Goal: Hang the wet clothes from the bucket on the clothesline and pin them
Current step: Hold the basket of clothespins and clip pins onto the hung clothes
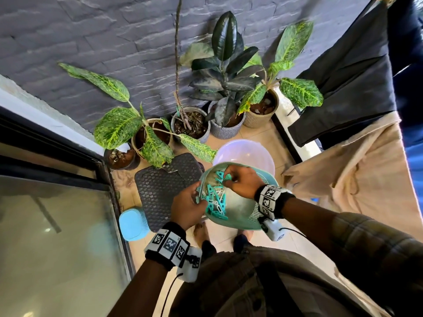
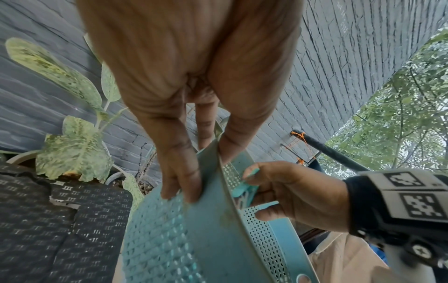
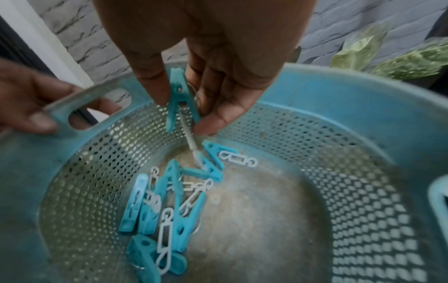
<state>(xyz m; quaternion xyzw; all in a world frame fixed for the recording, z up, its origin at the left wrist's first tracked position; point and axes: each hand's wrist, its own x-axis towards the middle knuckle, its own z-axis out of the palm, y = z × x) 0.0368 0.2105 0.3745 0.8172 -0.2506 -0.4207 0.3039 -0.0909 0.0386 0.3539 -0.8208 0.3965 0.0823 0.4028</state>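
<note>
Right hand pinched a light, stiff teal plastic clothespin by its legs; left hand gripped the perforated teal plastic basket's rim.

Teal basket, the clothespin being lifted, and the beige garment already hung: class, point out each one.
teal basket (image 3: 339, 92), right wrist view, on its solid upper wall.
clothespin (image 3: 178, 95), right wrist view, on the body pinched by the right hand (image 3: 218, 57).
beige garment (image 1: 366, 168), head view, on the hanging cloth's middle.

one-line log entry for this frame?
stage: picking pegs | left hand: holds basket rim | right hand: pinches peg | towel: hung
</note>
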